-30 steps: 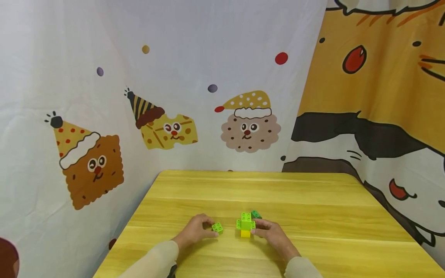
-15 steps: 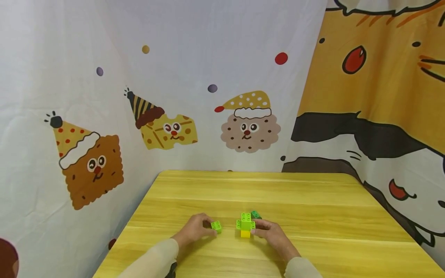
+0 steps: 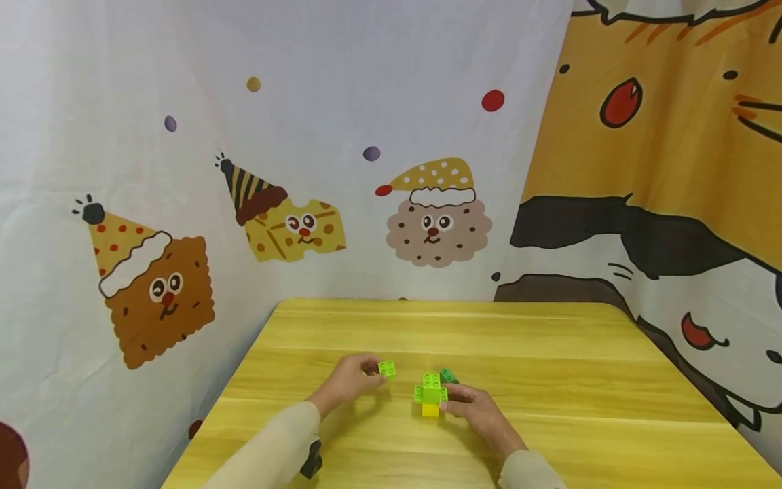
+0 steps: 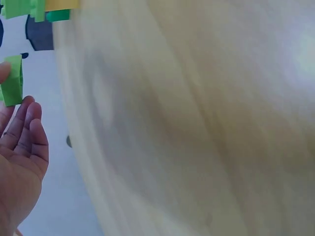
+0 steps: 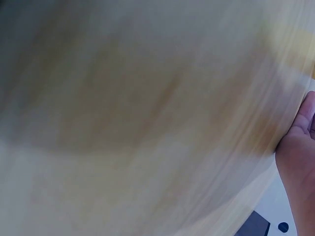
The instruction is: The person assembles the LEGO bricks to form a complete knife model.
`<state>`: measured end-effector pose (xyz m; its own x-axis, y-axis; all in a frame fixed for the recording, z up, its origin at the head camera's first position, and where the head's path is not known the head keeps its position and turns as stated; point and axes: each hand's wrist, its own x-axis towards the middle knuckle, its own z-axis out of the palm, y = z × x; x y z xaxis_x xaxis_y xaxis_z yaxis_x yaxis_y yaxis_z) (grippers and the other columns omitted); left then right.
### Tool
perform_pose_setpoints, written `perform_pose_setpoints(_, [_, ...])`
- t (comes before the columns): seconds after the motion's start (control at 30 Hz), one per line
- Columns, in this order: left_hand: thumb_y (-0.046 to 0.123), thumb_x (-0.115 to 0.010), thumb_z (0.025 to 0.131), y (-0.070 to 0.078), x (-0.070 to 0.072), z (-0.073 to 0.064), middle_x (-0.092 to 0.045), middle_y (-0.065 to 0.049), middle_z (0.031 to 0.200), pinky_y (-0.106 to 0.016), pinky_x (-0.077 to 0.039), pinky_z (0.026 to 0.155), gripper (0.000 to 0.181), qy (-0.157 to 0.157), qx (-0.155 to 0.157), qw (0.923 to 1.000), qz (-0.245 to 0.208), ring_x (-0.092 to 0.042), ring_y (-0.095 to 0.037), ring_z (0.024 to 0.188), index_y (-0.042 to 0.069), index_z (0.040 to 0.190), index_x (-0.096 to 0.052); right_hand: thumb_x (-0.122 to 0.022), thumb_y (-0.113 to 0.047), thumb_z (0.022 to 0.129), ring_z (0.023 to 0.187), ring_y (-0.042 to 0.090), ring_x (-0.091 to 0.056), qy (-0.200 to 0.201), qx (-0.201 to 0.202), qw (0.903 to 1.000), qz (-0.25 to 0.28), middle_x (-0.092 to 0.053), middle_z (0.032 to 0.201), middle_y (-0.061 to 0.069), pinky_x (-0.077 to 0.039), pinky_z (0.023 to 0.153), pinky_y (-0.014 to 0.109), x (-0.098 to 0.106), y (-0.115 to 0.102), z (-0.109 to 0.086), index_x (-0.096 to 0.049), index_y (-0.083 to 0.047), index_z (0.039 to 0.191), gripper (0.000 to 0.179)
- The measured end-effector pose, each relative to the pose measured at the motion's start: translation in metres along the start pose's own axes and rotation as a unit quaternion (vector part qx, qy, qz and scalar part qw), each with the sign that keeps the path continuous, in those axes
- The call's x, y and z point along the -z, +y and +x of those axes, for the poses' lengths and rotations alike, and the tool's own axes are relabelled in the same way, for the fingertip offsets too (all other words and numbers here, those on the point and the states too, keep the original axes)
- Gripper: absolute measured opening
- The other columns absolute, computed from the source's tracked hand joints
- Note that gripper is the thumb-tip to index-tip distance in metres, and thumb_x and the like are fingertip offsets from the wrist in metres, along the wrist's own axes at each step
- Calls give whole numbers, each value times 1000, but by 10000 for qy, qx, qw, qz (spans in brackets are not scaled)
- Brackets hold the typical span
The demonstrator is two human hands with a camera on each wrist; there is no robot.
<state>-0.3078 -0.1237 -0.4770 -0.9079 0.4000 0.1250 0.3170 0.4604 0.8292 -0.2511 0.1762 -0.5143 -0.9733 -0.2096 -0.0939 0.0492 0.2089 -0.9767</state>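
Note:
My left hand (image 3: 353, 377) pinches a small lime-green building brick (image 3: 387, 369) between thumb and fingers, raised above the table. In the left wrist view that brick (image 4: 13, 81) shows at the left edge, with the other fingers loosely bent beneath it. To its right stands a little built figure of lime-green bricks (image 3: 431, 387) on a yellow brick (image 3: 430, 409). My right hand (image 3: 481, 411) grips the figure's right side by a lime-green side brick. Just behind the figure lies a dark green brick (image 3: 448, 375), partly covered. The right wrist view shows only part of the right hand (image 5: 295, 152).
The wood-grain table (image 3: 519, 339) reaches back to a hanging cloth (image 3: 342, 81) printed with cartoon biscuits, cheese and animals. A black device (image 3: 312, 459) sits at the left wrist, under the pale sleeve (image 3: 275, 441).
The left hand has lifted its lime-green brick off the table, moving it up and away from the body. The right hand and the built figure stay in place.

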Motion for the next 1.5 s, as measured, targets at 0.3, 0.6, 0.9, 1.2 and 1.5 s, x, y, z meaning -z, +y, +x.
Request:
perform_pose_setpoints(0.3, [35,-74,90,13,-7,9,-64,3,96,-34,-50,70,29,212,93,9994,-245,-58,-21,90,21,114,-70,-73,-29,91,113,27,-60,-6,4,10000,46,-63,126,13,-48,94,48,-1,-2,-1,-59,-2,135,53])
perform_pose_setpoints(0.6, [34,-74,91,24,-7,17,-65,5,97,-34,-51,70,25,227,-53,9995,-224,-58,-18,87,22,113,-71,-74,-29,90,112,26,-60,100,-11,9999,7,-65,124,11,-48,94,46,0,-2,0,-61,-2,133,52])
perform_pose_setpoints(0.9, [32,-76,89,34,-9,21,-64,1,101,-33,-49,71,36,163,-49,9984,-538,-57,-20,88,15,120,-69,-75,-29,89,112,26,-60,133,-42,9999,-3,-65,123,11,-48,93,45,-1,-4,0,-62,-3,133,53])
perform_pose_setpoints(1.2, [32,-76,90,43,-14,23,-64,-2,103,-37,-50,77,32,170,-122,9971,-731,-58,-24,94,15,117,-69,-76,-29,88,112,27,-60,214,-103,9997,-13,-65,124,12,-48,93,45,-2,-4,0,-63,-3,131,52])
perform_pose_setpoints(1.5, [32,-77,89,47,-18,26,-65,1,100,-35,-49,73,30,132,-10,9968,-789,-58,-24,93,17,114,-72,-76,-26,89,111,26,-61,256,-72,9996,8,-66,122,13,-49,92,45,-2,-4,-1,-63,-2,131,50])
